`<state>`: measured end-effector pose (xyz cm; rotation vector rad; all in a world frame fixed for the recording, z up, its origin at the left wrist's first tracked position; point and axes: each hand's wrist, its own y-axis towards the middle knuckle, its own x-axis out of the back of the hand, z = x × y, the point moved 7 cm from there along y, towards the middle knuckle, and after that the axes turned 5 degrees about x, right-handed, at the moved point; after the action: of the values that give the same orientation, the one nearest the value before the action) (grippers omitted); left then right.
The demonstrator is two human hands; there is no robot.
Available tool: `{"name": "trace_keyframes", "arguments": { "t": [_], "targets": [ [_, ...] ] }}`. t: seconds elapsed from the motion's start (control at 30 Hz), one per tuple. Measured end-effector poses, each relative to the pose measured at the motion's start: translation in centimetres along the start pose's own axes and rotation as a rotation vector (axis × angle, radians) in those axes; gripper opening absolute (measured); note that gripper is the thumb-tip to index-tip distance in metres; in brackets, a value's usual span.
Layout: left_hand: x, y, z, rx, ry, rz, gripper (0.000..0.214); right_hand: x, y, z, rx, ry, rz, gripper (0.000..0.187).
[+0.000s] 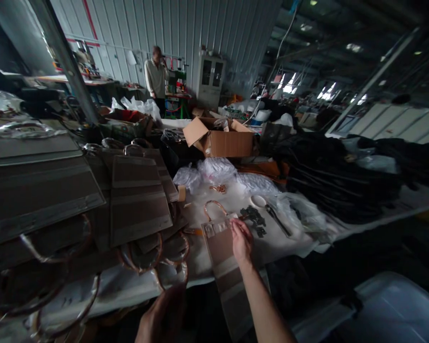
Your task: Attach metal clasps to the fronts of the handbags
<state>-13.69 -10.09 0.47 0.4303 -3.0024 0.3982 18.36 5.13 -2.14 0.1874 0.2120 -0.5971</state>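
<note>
A brown clear-plastic bag with a copper ring handle lies on the white table in front of me. My right hand rests on the bag's top edge, fingers curled in a pinch near the clear strip. My left hand hangs low at the table's near edge, dark and blurred, fingers bent, and what it holds cannot be made out. A heap of small dark metal parts lies just right of the bag.
Stacks of finished brown bags with ring handles fill the left. Plastic packets, a tape roll and a dark tool lie behind. An open cardboard box, black fabric piles. A person stands far off.
</note>
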Motion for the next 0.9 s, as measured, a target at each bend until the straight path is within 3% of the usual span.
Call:
{"name": "trace_keyframes", "arguments": {
  "t": [0.1,0.17,0.3,0.43,0.53,0.67,0.8,0.9],
  "targets": [
    [-6.7,1.6,-1.9,-0.036,-0.031,0.383,0.064,0.4,0.1,0.1,0.014,0.143,-0.085,0.043],
    [-10.0,3.0,-3.1,-0.024,-0.01,0.537,0.069,0.5,0.2,0.1,0.008,0.212,-0.106,0.049],
    [-13.4,5.5,-4.3,-0.067,0.167,0.54,0.057,0.4,0.3,-0.2,-0.041,0.35,-0.104,0.059],
    [-14.1,5.8,-4.1,-0.178,0.51,0.436,0.038,0.3,-0.1,0.0,-0.068,0.42,-0.08,0.058],
    [-13.8,5.0,-4.2,-0.197,0.359,0.469,0.034,0.2,-0.6,1.2,-0.082,0.452,-0.052,0.054],
    [-11.5,3.9,-5.7,-0.089,-0.268,0.552,0.043,0.7,-0.3,4.9,-0.062,0.497,0.021,0.049],
    [-6.0,3.1,-8.7,0.003,-0.627,0.542,0.053,2.0,0.8,7.3,-0.044,0.406,0.057,0.053],
    [-0.1,2.2,-11.4,0.026,-0.77,0.447,0.059,0.8,1.4,5.3,-0.14,0.23,0.07,0.051]
  ]
}}
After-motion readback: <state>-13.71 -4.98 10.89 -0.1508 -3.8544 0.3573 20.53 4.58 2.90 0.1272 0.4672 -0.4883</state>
